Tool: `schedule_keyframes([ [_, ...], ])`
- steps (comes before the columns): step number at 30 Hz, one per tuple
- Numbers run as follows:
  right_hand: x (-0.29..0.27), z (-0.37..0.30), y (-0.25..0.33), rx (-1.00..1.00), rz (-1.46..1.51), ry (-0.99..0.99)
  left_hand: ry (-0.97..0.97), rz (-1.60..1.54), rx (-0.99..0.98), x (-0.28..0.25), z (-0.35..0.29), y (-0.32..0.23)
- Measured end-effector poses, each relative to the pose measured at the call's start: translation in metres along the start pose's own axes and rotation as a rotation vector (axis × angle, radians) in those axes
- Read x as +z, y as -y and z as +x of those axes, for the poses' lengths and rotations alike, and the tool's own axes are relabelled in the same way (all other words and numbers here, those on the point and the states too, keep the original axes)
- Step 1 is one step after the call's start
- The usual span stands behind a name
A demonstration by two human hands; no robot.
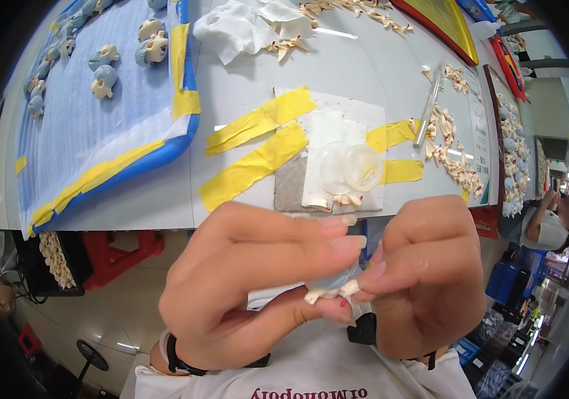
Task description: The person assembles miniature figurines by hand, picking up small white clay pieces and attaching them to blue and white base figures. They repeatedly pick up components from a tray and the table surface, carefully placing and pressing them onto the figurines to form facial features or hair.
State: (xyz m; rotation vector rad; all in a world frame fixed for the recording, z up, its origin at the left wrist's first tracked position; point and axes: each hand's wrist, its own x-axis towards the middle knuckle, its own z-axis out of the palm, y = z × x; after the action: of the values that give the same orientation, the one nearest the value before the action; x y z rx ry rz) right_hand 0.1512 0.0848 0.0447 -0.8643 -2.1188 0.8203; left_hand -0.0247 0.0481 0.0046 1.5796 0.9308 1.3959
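Note:
In front of my chest, just off the table's near edge, my left hand (244,272) pinches a small blue-grey and cream figurine part (330,284) between thumb and fingers. My right hand (434,272) is closed beside it, thumb and forefinger pinching a tiny cream piece (350,288) against the figurine part. A small red tip shows below, near my left thumb. My fingers hide most of the part, so I cannot tell how the two pieces join. Beyond my hands, a round clear dish (363,168) sits on a white pad (321,159) fixed with yellow tape (258,159).
A blue-rimmed tray (181,143) at left holds several blue-haired figurine heads (103,80). Small cream pieces (454,159) lie along the right and far side, near a clear tube (429,110). White tissue (241,30) lies at the back. Another person (551,223) sits at far right.

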Motion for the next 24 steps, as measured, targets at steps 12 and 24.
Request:
schedule_keyframes([
  [12, 0.005, 0.013, 0.004, -0.090, -0.162, -0.011, -0.213, 0.136, 0.103, 0.011, 0.004, 0.000],
  [24, -0.053, 0.119, -0.068, 0.049, -0.419, 0.155, -0.259, -0.134, -0.172, -0.016, 0.010, 0.000],
])
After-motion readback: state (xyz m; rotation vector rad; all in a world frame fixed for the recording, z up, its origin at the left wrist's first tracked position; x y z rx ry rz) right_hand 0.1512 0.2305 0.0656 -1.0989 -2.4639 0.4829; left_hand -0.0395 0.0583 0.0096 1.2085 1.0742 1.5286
